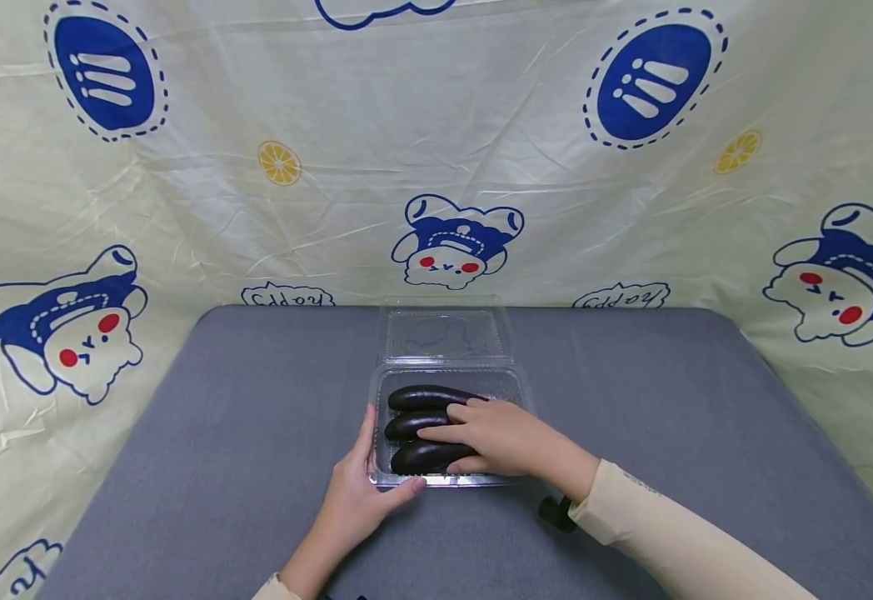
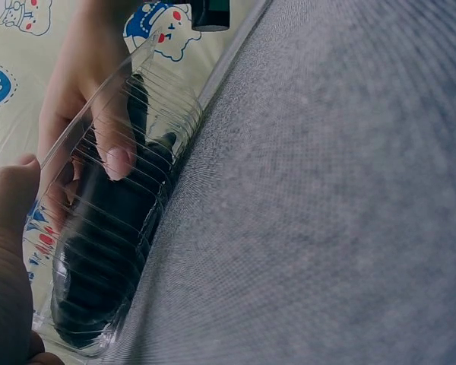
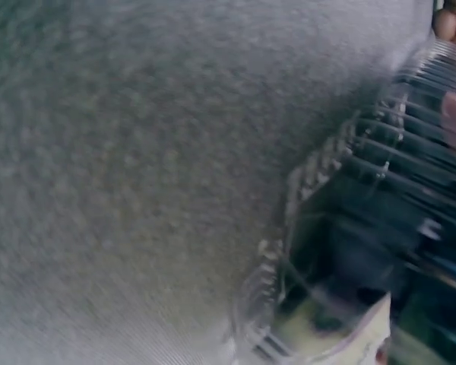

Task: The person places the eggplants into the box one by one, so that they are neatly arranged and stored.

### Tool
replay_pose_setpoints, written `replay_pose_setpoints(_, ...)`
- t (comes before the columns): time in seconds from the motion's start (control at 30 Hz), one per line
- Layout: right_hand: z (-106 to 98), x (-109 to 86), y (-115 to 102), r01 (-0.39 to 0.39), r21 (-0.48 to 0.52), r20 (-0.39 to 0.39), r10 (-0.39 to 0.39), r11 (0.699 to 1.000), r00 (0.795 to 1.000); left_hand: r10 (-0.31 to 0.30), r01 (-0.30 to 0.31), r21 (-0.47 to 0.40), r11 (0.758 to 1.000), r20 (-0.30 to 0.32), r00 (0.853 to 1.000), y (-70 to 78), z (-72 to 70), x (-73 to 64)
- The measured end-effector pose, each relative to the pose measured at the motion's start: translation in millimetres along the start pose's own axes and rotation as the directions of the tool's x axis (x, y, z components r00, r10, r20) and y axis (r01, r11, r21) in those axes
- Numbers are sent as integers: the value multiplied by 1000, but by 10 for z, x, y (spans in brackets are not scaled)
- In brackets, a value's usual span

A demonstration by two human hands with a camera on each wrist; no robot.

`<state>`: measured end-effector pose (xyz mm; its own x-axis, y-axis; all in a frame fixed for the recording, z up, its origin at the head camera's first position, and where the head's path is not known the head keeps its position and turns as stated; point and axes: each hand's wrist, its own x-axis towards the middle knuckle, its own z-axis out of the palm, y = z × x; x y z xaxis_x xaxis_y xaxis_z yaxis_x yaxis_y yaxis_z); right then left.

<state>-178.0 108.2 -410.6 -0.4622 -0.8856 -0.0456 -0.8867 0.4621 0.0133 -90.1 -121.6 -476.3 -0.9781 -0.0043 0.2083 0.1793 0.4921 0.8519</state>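
3 eggplants (image 1: 406,427) in clr box (image 1: 498,383); L grip (image 1: 357,493) clamped on box, R grip (image 1: 510,440) apart, touching eggplants.

Gray table (image 1: 204,467), fine woven-looking surface, straight far edge, rounded far corners; near side runs out of frame. Directly on it: one clear plastic container (image 1: 507,383), ribbed walls, sits bottom down, about mid-width, nearer the far edge. Its lid (image 1: 444,333) is open, extends from the container's far side, overlaps the table's far edge in head view; can't tell whether it lies flat or tilts up.
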Motion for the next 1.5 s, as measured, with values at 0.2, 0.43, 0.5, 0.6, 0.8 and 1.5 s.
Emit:
replay_pose_setpoints(0.2,42,30,-10,15,-12,-6,-15,1000,1000,-24,24,2,1000,20,1000,1,4,8)
replay_pose_setpoints(0.43,91,49,-7,15,-29,-19,-16,999,1000,-19,19,-3,1000,12,1000,-3,0,13)
replay_pose_setpoints(0.5,102,47,-1,11,-25,-22,-12,1000,1000,-16,16,0,1000,11,1000,-5,4,15)
replay_pose_setpoints(0.6,105,34,3,-5,5,-37,5,1000,999,-13,13,2,1000,9,1000,-12,13,14)
replay_pose_setpoints(0.8,86,-11,21,-21,95,-92,30,995,995,3,-3,3,1000,2,1000,-20,11,6)
replay_pose_setpoints(1.5,85,-430,508,-200,628,-352,504,752,789,48,-53,79,995,66,997,-24,-113,50)
